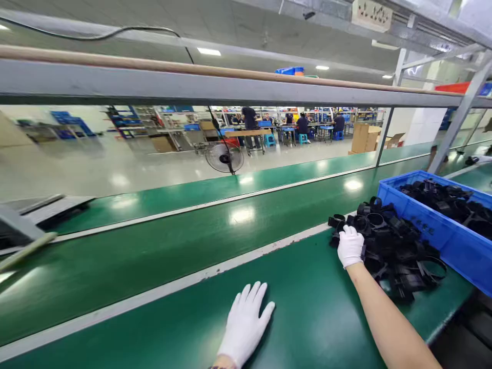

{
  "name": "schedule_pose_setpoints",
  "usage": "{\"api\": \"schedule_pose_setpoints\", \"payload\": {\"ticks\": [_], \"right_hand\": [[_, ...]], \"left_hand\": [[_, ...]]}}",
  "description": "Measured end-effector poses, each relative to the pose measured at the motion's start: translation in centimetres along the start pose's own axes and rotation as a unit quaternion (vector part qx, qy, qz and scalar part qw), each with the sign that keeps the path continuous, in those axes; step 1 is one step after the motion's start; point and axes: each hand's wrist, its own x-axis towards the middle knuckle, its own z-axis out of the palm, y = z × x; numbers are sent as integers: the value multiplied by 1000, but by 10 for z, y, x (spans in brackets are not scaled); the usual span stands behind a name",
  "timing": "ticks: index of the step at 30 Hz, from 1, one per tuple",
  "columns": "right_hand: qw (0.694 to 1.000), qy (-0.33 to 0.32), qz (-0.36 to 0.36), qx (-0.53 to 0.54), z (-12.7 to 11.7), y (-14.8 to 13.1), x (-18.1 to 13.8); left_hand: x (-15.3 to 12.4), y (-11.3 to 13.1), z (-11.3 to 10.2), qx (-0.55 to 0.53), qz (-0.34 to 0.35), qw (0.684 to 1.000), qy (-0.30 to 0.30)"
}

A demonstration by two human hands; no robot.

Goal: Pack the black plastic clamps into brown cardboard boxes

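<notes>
Left hand [246, 323], white-gloved, lies flat on the green counter [307, 307], palm down, fingers spread and released; nothing under it or in it; well apart from the parts.

Right hand [350, 247], also white-gloved, forearm bare, reaches out to the near edge of a pile of black plastic parts [392, 246]; the hand rests on the pile, fingers curled down among the pieces; whether it actually grips one I cannot tell, the fingertips being hidden against the black.

The pile sits loose on the counter, to the right of centre; ring-shaped and clip-like pieces, tangled; single shapes hard to separate.

Just beside the pile, on its far right side, a blue bin [434, 225] touching or nearly touching the heap; more of the same black parts inside it.

Beyond the counter, a darker green belt [192, 225] runs lengthwise, edged by white strips; a grey rail [192, 87] crosses overhead.

Background: a floor fan [224, 156] on the shop floor; people seated and standing at far benches; cardboard boxes [365, 137] to the right.
</notes>
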Motion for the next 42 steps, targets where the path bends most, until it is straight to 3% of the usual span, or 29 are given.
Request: {"api": "schedule_pose_setpoints", "payload": {"ticks": [5, 8, 13, 22, 31, 42], "right_hand": [[999, -12, -31, 33, -11, -12, -10], [993, -40, -78, 79, -12, -42, -35], [965, -139, -141, 170, -7, -85, -71], [910, -251, -185, 272, -25, -89, -84], [904, -257, -287, 185, -4, -96, -97], [906, -242, -338, 83, -2, -93, -99]], "left_hand": [[4, -8, 6, -46, 10, 999, 7], [6, -13, 9, -78, 12, 997, 19], [7, -15, 10, -88, 18, 995, 38], [10, -19, 16, -106, 31, 992, 67], [11, -19, 22, -82, 51, 992, 82], [10, -17, 23, -90, 60, 990, 94]]}}
